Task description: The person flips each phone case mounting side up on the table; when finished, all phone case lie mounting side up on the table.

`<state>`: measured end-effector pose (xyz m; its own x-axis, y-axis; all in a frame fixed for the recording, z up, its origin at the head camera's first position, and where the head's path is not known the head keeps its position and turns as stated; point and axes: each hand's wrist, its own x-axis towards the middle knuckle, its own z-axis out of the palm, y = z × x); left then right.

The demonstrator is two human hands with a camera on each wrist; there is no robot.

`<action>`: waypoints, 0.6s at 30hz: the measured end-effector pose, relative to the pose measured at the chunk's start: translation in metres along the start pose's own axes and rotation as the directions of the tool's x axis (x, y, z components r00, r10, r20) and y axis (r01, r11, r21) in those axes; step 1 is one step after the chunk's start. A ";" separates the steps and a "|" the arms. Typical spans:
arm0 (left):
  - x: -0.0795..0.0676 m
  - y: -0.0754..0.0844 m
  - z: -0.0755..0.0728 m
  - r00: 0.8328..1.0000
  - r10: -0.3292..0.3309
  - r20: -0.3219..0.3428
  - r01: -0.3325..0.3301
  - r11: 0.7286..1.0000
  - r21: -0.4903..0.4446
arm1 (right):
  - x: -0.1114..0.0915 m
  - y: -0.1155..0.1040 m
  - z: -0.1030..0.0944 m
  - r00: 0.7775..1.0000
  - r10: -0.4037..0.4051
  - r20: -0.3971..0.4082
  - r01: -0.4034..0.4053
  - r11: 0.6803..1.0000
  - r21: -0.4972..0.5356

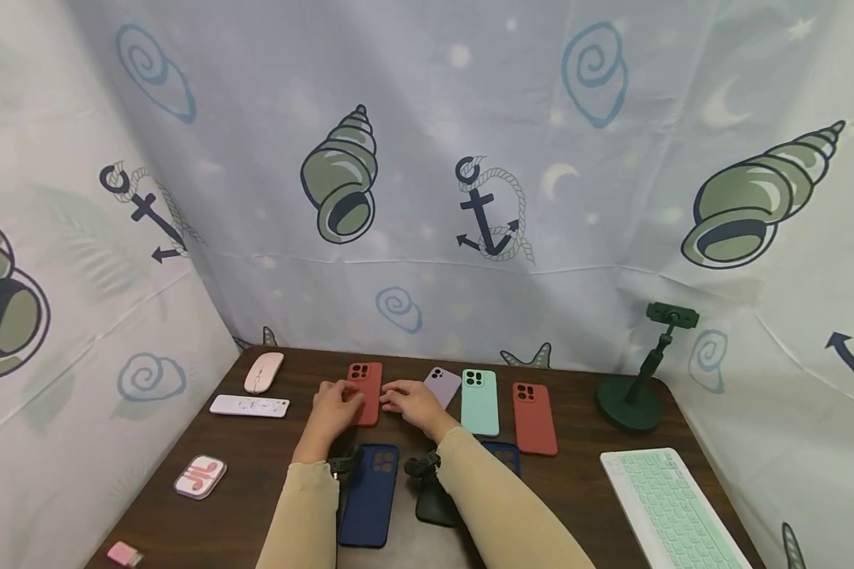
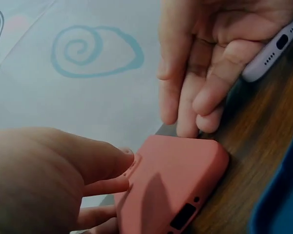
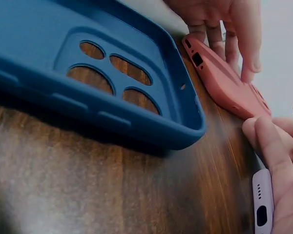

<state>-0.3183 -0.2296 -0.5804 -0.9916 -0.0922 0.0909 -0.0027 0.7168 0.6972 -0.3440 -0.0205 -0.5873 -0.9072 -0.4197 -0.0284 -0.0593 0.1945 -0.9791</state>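
Observation:
A red phone case point(image 1: 371, 390) lies back side up near the table's far edge, camera cutouts facing away. My left hand point(image 1: 338, 408) is at its left side, the thumb over the back and the fingers along the edge in the left wrist view. On the opposite side, my right hand point(image 1: 416, 405) has extended fingertips point(image 2: 187, 127) touching or very near the case's edge. A lilac phone case point(image 3: 262, 202) is beside the right hand, partly covered by it. Nearer to me lies a blue phone case point(image 1: 370, 498), its hollow inside point(image 3: 29, 34) facing up.
To the right are a mint case point(image 1: 480, 407), another red case point(image 1: 535, 419), a green stand point(image 1: 630, 403) and a keyboard point(image 1: 672, 506). A black item point(image 1: 436, 506) and another blue case point(image 1: 504, 454) lie partly under my right arm. Leftward are a mouse point(image 1: 264, 373) and white remote point(image 1: 249, 406).

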 end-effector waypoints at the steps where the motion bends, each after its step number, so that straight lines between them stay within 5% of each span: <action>1: -0.001 0.001 0.000 1.000 -0.002 0.003 0.002 1.000 0.000 | -0.001 0.000 -0.001 1.000 0.001 0.001 -0.001 1.000 -0.003; 11: -0.003 0.014 -0.001 0.997 -0.017 0.080 0.012 0.998 0.061 | -0.004 0.005 -0.004 0.997 -0.076 0.014 0.076 0.996 0.038; 18: -0.001 0.018 0.006 0.994 -0.075 0.083 0.066 0.993 0.102 | -0.005 0.005 -0.006 0.993 -0.120 -0.015 0.119 0.992 -0.034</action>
<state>-0.3183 -0.2120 -0.5724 -0.9959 -0.0880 -0.0210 -0.0818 0.7761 0.6253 -0.3425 -0.0125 -0.5913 -0.8997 -0.4267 0.0919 -0.1811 0.1732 -0.9681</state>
